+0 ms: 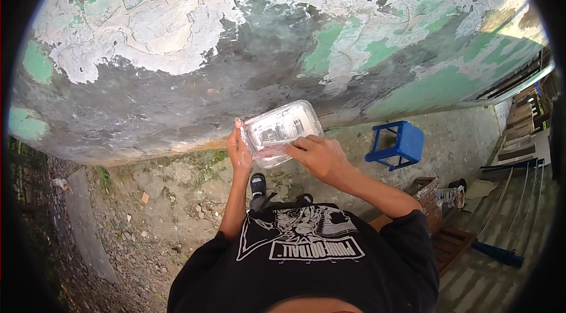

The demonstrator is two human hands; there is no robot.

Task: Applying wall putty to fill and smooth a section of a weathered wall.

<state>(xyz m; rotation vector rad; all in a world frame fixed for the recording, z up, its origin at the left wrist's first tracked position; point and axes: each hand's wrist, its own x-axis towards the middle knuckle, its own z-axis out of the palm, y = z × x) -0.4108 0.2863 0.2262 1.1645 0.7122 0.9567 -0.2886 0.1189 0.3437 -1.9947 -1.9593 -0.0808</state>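
1. Up at left, rough white coating [171,24] covers much of the grey wall [159,100].
2. Below, the left hand [239,149] grips a clear tray [314,113] smeared white, before the wall.
3. The right hand [321,159] curls over the tray; I can't tell its grip.
4. Farther right, green paint [433,90] remains; coverage looks partial.

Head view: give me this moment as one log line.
left grip: on tub, left end | right grip: at tub's near edge, hold unclear | wall: patchy white, grey, green | stool: blue, right of tub
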